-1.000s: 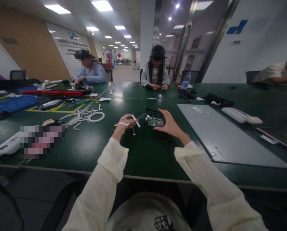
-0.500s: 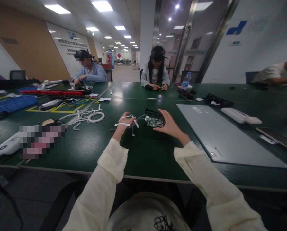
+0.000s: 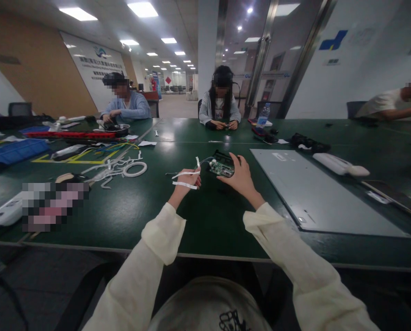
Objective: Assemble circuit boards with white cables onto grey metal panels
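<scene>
A green circuit board [image 3: 222, 169] sits in a black plastic housing [image 3: 222, 156], tilted above the table. My right hand [image 3: 241, 178] grips the housing by its right side, thumb below and fingers above. A thin grey cable [image 3: 205, 162] runs from a white connector at the board's left edge to my left hand [image 3: 188, 178], whose fingers are closed around it. White tape strips [image 3: 185, 185] lie across the back of that hand and its wrist, and another stands up by the fingertips. How the cable runs inside the fingers is hidden.
A white tape roll [image 3: 135, 169] and tangled white strips lie to the left, near a blue tray [image 3: 17, 151]. On the right is a large grey panel [image 3: 315, 193], with a white device [image 3: 339, 164] beyond it. Other people sit around the green table [image 3: 212, 220].
My left hand has turned and come slightly right, nearer the board, with its fingers more closed. The board and housing have tilted a little in my right hand. The view has shifted slightly.
</scene>
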### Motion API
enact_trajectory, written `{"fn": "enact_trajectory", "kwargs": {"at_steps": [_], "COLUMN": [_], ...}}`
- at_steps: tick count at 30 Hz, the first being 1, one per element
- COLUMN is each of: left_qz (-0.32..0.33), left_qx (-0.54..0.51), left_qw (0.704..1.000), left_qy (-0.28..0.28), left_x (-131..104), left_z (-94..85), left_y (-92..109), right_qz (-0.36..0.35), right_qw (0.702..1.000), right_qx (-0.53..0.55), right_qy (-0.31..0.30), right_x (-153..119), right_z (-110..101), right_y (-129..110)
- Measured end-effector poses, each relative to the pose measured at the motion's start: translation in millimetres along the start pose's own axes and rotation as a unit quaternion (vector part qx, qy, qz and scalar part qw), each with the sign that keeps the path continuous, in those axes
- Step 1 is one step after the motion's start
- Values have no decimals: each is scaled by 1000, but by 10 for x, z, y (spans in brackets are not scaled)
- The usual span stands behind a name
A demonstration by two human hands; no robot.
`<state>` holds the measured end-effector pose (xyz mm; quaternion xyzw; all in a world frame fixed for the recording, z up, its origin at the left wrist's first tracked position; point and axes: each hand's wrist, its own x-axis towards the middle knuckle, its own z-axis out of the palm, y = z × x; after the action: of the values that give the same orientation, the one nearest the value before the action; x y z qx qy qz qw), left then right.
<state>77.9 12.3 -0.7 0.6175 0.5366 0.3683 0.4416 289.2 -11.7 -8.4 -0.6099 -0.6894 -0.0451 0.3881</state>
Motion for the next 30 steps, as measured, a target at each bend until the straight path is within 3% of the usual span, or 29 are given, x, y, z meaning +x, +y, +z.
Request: {"fn": "enact_trajectory", "kwargs": {"at_steps": [3, 5, 10, 17, 19, 22, 26, 28, 30], "left_qz": [-103, -110, -89, -44, -54, -55, -54, -68, -75], "left_qx": [-99, -205, -376, -347, -330, -311, -303, -301, -308], "left_qw": [984, 964, 912, 935, 942, 949, 952, 951, 948], "left_qy": [-104, -126, -138, -62, -38, -12, -1, 2, -1], "left_x": [-61, -91, -73, 17, 20, -14, -54, -40, -6], "left_z": [46, 83, 202, 280, 293, 317, 333, 331, 325], "left_y": [13, 20, -17, -138, -123, -58, -4, -19, -56], "right_qz": [38, 45, 40, 35, 34, 110, 281, 297, 266], "right_qw": [998, 997, 998, 991, 992, 992, 935, 920, 926], "right_qx": [17, 29, 53, 100, 95, -35, -209, -241, -246], "right_qy": [50, 51, -4, -79, -79, -57, -63, -83, -105], "right_x": [31, 33, -47, -11, 49, 82, 16, -9, -7], "right_z": [1, 7, 106, 219, 145, -51, -279, -301, -269], "right_y": [6, -5, -124, -161, -24, 337, 885, 1053, 1115]}}
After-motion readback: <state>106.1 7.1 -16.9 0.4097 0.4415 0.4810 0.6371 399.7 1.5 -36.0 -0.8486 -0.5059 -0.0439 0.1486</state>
